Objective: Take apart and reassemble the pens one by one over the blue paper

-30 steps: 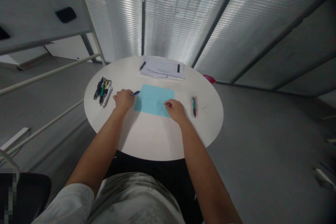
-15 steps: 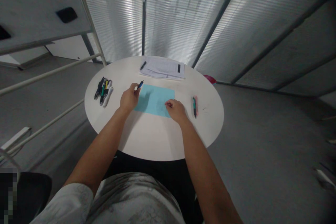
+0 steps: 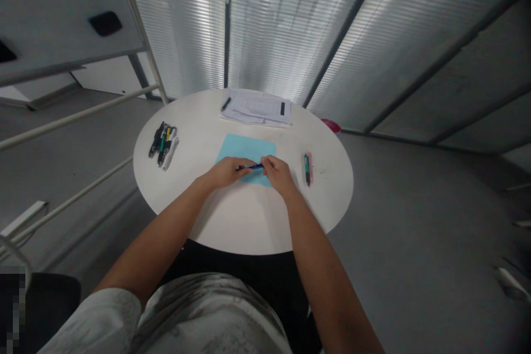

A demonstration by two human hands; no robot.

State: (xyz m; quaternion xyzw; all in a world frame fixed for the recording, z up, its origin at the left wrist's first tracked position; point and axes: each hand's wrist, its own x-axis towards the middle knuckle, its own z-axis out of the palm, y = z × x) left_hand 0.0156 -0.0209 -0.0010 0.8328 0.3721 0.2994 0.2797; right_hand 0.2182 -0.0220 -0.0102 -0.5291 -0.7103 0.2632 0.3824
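Note:
A dark blue pen [image 3: 251, 166] lies level between my two hands, above a light blue sheet [image 3: 244, 146]. My left hand [image 3: 226, 171] pinches the pen toward its left end. Fingers of my right hand [image 3: 277, 171] are closed around its right end, which they hide. The lower part of the sheet is partly covered by my hands. Right of my right hand, a green and black pen [image 3: 307, 169] lies on a small pink item [image 3: 311, 167].
On the left of the round white table [image 3: 244, 227] lies a bunch of several pens [image 3: 163, 145]. A stack of papers [image 3: 257, 107] with a dark pen [image 3: 226, 103] on it is at the far edge. A pale metal frame [image 3: 83, 118] stands at the left.
My left hand has moved right and nearer to me, bringing the blue pen from the sheet's upper left to my right hand. The right hand has now taken hold of the pen's end.

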